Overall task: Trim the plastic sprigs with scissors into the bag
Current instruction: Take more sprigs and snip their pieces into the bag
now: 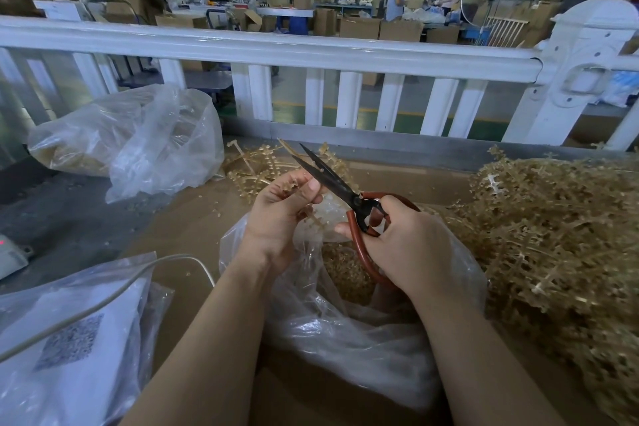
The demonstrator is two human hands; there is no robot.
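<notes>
Pinching sprig [313,214] in left hand [276,214], beside scissors [332,180].

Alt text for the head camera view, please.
A person's right hand holds open red-handled scissors beside a tan plastic sprig pinched in the left hand, above an open clear bag of trimmings. A large sprig pile lies to the right.
</notes>
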